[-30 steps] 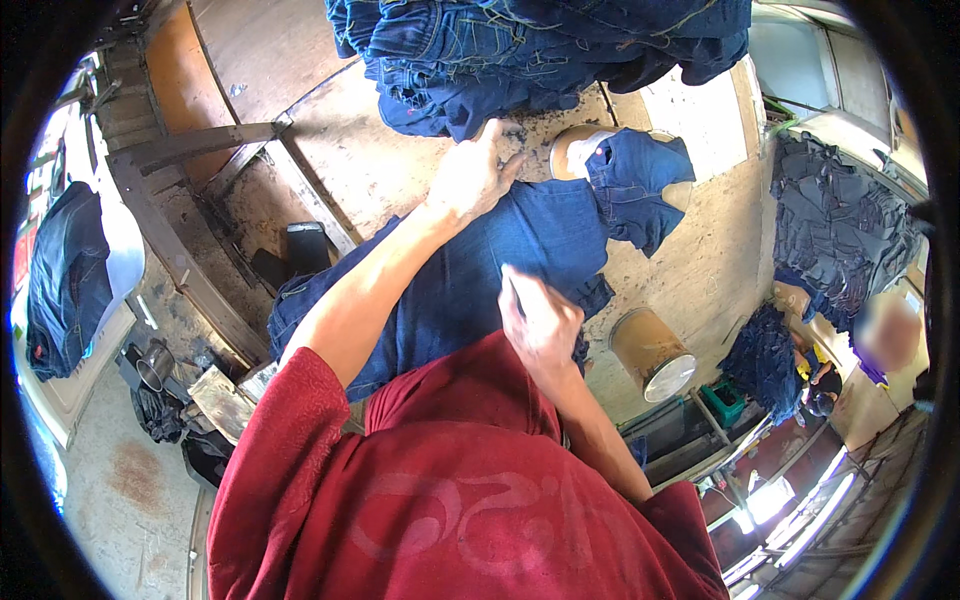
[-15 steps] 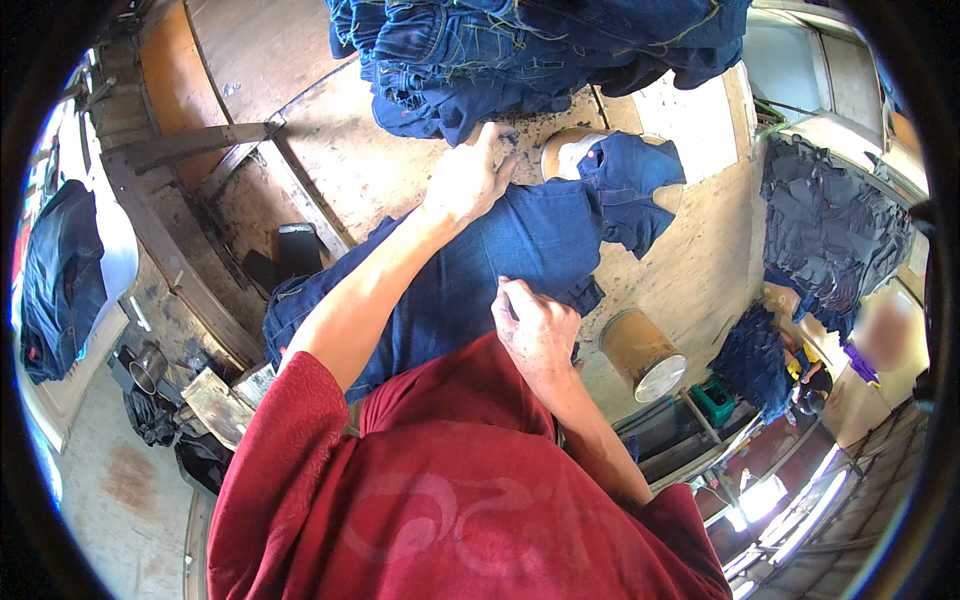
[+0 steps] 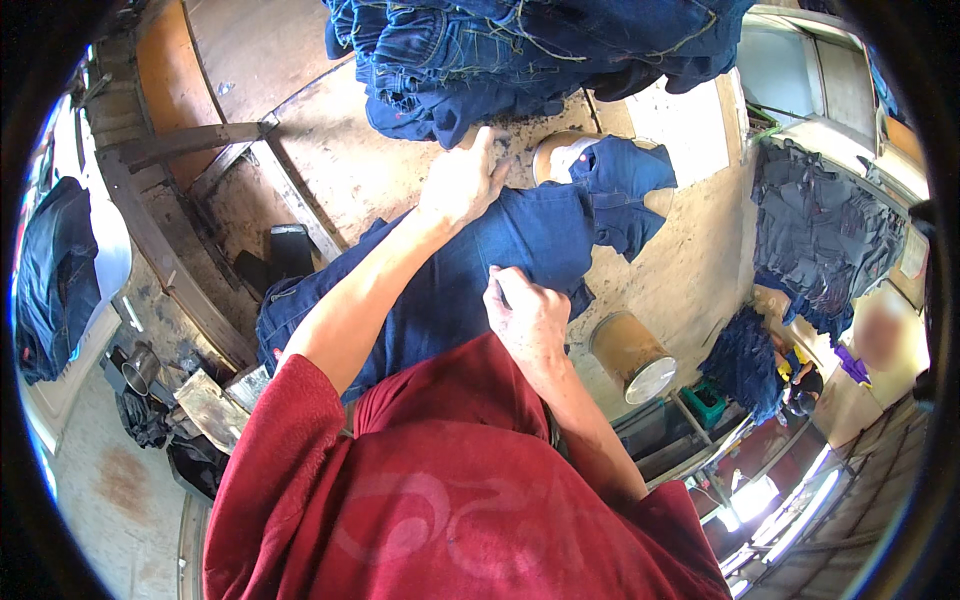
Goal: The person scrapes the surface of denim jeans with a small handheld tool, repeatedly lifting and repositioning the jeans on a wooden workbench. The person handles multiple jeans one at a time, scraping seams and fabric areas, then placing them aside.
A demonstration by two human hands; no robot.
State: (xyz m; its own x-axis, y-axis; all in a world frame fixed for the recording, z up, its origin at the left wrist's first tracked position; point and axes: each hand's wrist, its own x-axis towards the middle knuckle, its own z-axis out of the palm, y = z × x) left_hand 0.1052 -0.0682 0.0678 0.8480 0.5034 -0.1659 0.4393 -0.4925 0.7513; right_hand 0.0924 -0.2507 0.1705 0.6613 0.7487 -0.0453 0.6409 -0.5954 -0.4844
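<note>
A pair of dark blue jeans (image 3: 520, 240) lies spread across a worn, stained worktable (image 3: 350, 170). My left hand (image 3: 462, 185) rests flat on the far edge of the jeans, fingers together and stretched out. My right hand (image 3: 525, 318) is closed on the near edge of the denim, pinching a fold of cloth. One end of the jeans is pulled over a round tan form (image 3: 560, 155) at the back of the table. My red sleeves fill the lower part of the view.
A heap of blue jeans (image 3: 520, 50) is piled at the table's far side. A tan cylinder with a metal end (image 3: 632, 355) sticks out at the right. More dark jeans (image 3: 820, 230) lie stacked on the right, others hang at the left (image 3: 50, 270).
My left hand has stayed pressed on the far edge. My right hand has shifted slightly along the near edge, still gripping the denim.
</note>
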